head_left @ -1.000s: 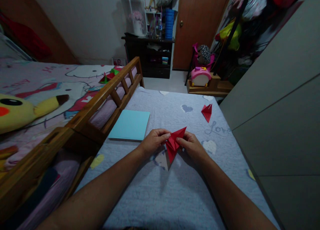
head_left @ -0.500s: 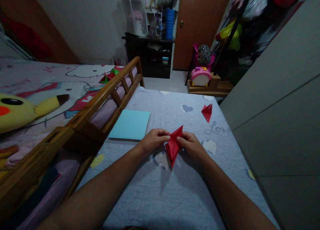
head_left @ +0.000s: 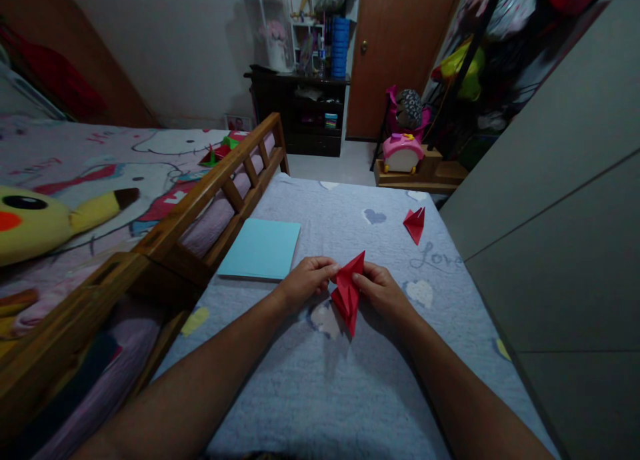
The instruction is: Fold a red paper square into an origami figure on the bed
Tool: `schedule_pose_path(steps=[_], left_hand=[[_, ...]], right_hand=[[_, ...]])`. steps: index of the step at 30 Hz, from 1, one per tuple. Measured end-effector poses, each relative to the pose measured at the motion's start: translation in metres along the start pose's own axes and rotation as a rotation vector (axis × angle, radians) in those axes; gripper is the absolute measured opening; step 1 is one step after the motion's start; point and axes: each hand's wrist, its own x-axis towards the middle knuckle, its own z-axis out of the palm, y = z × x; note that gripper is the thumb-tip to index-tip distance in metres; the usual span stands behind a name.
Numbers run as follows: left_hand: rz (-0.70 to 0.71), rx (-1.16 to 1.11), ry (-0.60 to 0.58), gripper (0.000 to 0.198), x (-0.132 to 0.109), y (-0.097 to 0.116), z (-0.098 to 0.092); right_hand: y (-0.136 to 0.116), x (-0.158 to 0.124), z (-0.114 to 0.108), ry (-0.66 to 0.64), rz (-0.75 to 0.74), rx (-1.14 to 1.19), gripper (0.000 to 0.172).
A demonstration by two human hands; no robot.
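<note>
A red folded origami paper (head_left: 349, 291) is held up between my two hands, above the patterned sheet (head_left: 320, 393). My right hand (head_left: 385, 288) pinches its right edge, thumb on the near face and fingers behind. At its upper left edge, my left hand (head_left: 309, 279) is closed with thumb and fingertips on the paper. The piece is a long pointed shape, one tip up and one down, with loose layers at the lower left. A second red folded paper (head_left: 415, 225) lies on the sheet at the far right.
A stack of light blue square paper (head_left: 263, 249) lies left of my hands. Along the left runs a wooden rail (head_left: 215, 193), with a yellow plush toy (head_left: 45, 223) beyond it. A grey cabinet (head_left: 565, 247) borders the right side.
The paper's lower tip has swung slightly right. My left thumb has slid left, from the paper's face to its edge. My right hand keeps its grip.
</note>
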Motion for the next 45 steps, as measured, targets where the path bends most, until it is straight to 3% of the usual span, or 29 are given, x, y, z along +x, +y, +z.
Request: schedule_pose_path(steps=[6, 17, 38, 45], left_hand=[[0.014, 0.059, 0.004, 0.040, 0.0000, -0.0045, 0.0025], [0.008, 0.073, 0.022, 0.024, -0.0031, 0.0034, 0.0045], [0.050, 0.127, 0.051, 0.016, -0.0002, -0.0026, 0.0025], [0.045, 0.165, 0.031, 0.021, -0.0001, -0.0050, 0.0024]], right_hand=[[0.0048, 0.0003, -0.0006, -0.018, -0.025, -0.015, 0.021], [0.0027, 0.0010, -0.0004, -0.050, -0.021, -0.058, 0.020], [0.0029, 0.0020, 0.0009, -0.059, -0.004, -0.053, 0.014], [0.0027, 0.0058, 0.0082, 0.068, -0.049, -0.198, 0.025]])
